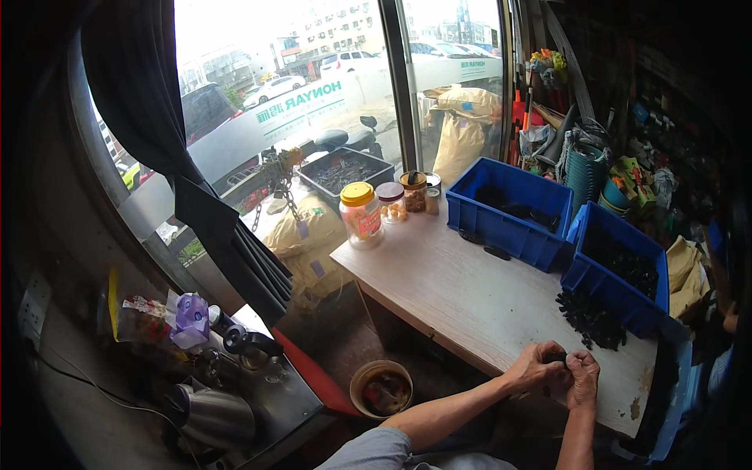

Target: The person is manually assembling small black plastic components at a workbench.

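Two hands meet at the near edge of the pale wooden desk [462, 290] in the head view, with both forearms rising from the lower edge. The left hand [536, 365] and the right hand [582, 377] are pressed together, their fingers curled closed around a small black part [558, 359] that shows only as a dark speck between them. Its shape is too small to tell. Both hands seem to share the grip, likely so the piece can be worked close to the body, just over the desk's edge.

A loose heap of black parts [591, 319] lies on the desk just beyond the hands, within easy reach. Touching that heap stands a blue plastic bin [619, 286] holding more dark pieces. A second blue bin [509, 211] sits farther back, with a few stray black pieces beside it.

At the far corner by the window stand a yellow-lidded jar [360, 213] and several smaller jars [403, 200], well apart from the hands. Below the desk a round bowl [381, 388] rests on the floor. To the left a metal kettle [207, 415] sits on a lower counter.
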`<state>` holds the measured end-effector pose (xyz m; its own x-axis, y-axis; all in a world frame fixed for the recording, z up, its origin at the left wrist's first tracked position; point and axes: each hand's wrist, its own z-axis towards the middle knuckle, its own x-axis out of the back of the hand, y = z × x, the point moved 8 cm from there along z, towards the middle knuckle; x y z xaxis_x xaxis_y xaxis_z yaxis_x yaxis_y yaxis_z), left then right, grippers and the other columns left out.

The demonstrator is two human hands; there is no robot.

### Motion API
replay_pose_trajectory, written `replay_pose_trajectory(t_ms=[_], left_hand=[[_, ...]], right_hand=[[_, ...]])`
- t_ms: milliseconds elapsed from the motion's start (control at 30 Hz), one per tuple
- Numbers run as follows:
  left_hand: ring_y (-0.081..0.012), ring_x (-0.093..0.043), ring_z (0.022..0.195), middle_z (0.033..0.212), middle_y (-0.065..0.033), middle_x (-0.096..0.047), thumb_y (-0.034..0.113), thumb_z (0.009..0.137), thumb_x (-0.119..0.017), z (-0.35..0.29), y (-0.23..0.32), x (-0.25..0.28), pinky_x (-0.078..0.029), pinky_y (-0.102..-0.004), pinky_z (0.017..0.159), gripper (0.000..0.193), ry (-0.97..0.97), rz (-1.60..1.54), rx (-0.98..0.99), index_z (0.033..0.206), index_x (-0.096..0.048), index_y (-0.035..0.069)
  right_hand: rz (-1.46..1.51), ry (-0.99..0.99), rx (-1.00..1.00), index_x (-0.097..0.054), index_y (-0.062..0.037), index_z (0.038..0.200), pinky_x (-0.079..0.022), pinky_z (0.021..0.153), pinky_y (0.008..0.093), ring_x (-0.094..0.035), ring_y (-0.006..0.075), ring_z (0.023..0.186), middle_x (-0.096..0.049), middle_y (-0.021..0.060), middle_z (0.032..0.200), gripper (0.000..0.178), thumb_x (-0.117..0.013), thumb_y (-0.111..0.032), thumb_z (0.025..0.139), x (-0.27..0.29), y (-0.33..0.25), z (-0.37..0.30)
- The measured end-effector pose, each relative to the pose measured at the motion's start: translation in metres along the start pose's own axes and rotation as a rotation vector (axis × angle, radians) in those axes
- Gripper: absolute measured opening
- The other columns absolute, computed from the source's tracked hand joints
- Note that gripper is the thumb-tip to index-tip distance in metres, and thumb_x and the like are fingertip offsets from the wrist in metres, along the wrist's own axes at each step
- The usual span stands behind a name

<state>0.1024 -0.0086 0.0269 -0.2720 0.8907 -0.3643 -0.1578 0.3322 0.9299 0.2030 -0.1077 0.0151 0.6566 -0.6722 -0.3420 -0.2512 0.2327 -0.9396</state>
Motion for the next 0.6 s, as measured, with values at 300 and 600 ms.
replay_pose_trajectory(t_ms=[300,600], left_hand=[[-0.0091,-0.061,0.065,0.076,-0.0055,-0.065,0.026,0.090,-0.068,0.009,-0.005,0.015,-0.050,-0.0248,0.058,0.031,0.084,-0.018,0.063,0.099,-0.065,-0.003],[-0.0069,-0.059,0.058,0.073,-0.0037,-0.065,0.015,0.089,-0.066,0.016,-0.009,0.019,-0.049,-0.0216,0.055,0.017,0.181,-0.064,0.107,0.089,-0.065,-0.002]], right_hand=[[-0.015,0.010,-0.075,-0.064,-0.0061,0.090,-0.049,0.057,0.0222,-0.058,0.0088,0.061,-0.064,0.0014,0.078,0.006,-0.069,-0.009,0.088,-0.002,0.004,0.002],[-0.136,0.042,-0.087,-0.065,-0.0063,0.090,-0.045,0.054,0.0205,-0.048,0.0047,0.051,-0.056,-0.0044,0.064,0.017,-0.075,-0.019,0.085,-0.006,-0.004,0.003]])
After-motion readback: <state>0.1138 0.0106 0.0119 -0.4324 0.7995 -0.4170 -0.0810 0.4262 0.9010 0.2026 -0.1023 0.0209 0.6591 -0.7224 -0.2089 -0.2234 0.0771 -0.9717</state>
